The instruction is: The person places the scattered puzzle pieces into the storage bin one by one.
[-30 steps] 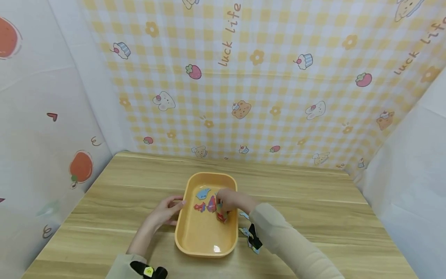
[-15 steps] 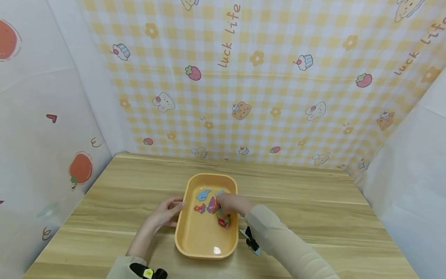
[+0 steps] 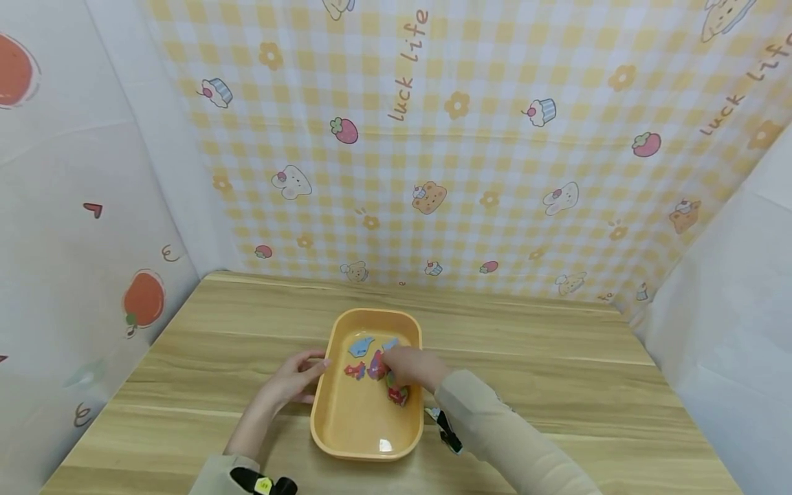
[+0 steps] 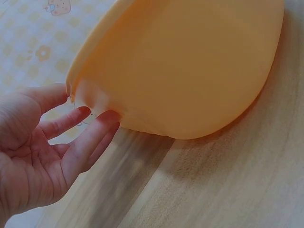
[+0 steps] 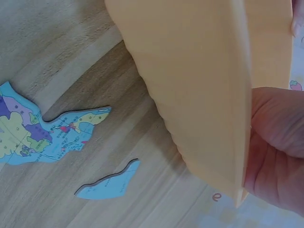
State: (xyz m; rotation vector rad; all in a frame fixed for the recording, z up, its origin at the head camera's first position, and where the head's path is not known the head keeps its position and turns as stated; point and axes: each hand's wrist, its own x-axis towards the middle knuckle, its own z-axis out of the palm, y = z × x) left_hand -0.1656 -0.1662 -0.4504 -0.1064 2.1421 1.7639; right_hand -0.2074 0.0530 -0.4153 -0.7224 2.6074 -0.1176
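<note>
My left hand [image 3: 293, 378] holds the yellow plastic tray [image 3: 365, 419] at its left side, thumb at the rim and fingers against the outer wall, as the left wrist view shows. Inside the tray is my right hand [image 3: 411, 366], reaching over the right rim; its fingertips are hidden. Just below it lies a red and green puzzle piece [image 3: 398, 395], partly covered. Left of that hand are a purple and red piece [image 3: 376, 366] and a small red piece [image 3: 355, 370]. Farther back lie a blue piece [image 3: 361, 346] and another light blue piece [image 3: 390, 344].
On the wooden table [image 3: 557, 385], right of the tray, lie a multicoloured map puzzle piece [image 5: 61, 130] and a slim light blue piece [image 5: 111, 184]. My right sleeve [image 3: 495, 412] partly covers that area in the head view. A patterned cloth [image 3: 458, 158] hangs behind the table.
My right hand has shifted slightly inside the tray, and the red and green piece sits a little nearer the front right. The light blue piece at the back shows more. My left hand stays put.
</note>
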